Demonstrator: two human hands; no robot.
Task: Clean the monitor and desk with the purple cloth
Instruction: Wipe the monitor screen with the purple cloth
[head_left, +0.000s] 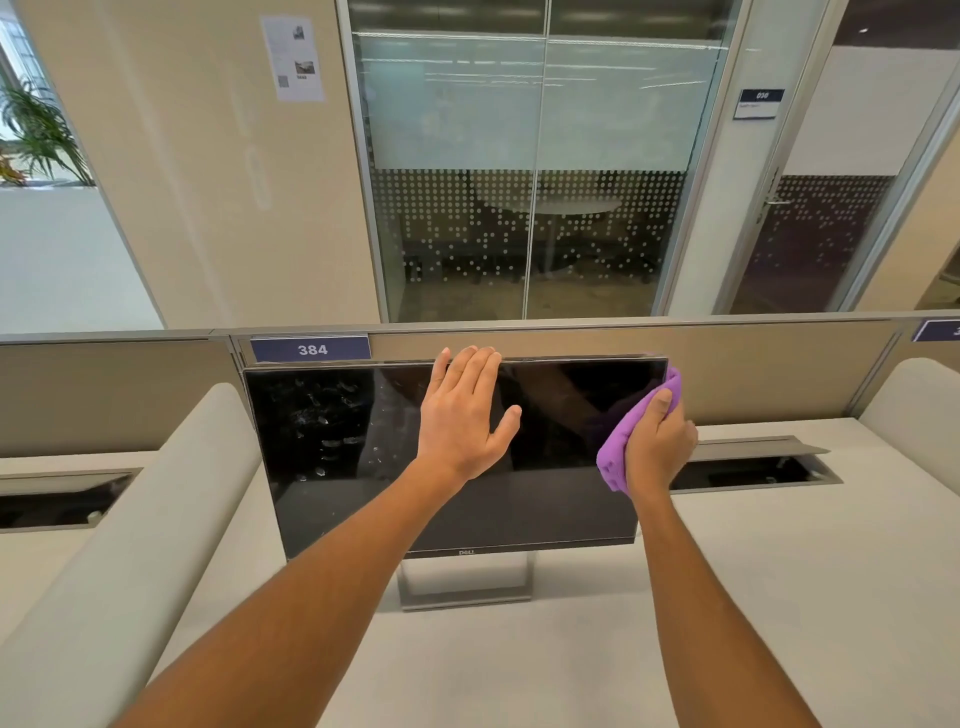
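A black monitor (363, 467) stands on its grey stand on the white desk (519, 665), its screen dark with smudges on the left half. My left hand (462, 415) lies flat with straight fingers against the upper middle of the screen, fingertips reaching the top edge. My right hand (660, 447) grips the bunched purple cloth (618, 447) and holds it against the right edge of the monitor, near the upper right corner.
A beige partition (753, 374) with a blue label "384" (311, 349) runs behind the monitor. Open cable trays sit in the desk at left (57, 499) and right (753, 467). Padded dividers flank the desk on both sides. Glass office walls stand beyond.
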